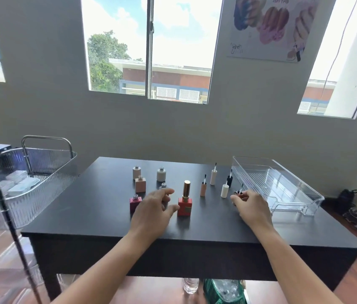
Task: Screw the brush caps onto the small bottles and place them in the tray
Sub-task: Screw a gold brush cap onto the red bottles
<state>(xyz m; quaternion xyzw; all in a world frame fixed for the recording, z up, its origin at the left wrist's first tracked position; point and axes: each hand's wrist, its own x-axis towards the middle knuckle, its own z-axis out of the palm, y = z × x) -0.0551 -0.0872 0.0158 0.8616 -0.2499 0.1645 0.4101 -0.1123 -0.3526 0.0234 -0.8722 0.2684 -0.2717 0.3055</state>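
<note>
The clear tray (282, 185) at the right of the dark tabletop (85, 207) holds nothing. One red bottle (185, 206) already wears a tall gold cap (187, 189), five uncapped bottles (140, 183) stand left of it, and four brush caps (213, 177) stand bristles-up between it and the tray. The right hand (253, 208) pinches a dark brush cap (239, 192) just beside the tray, while the left hand (153, 210) hovers loosely spread and empty in front of the bottles, partly hiding two of them.

Two bare forearms and hands (151, 213) (no sleeves, rings or watch visible).
</note>
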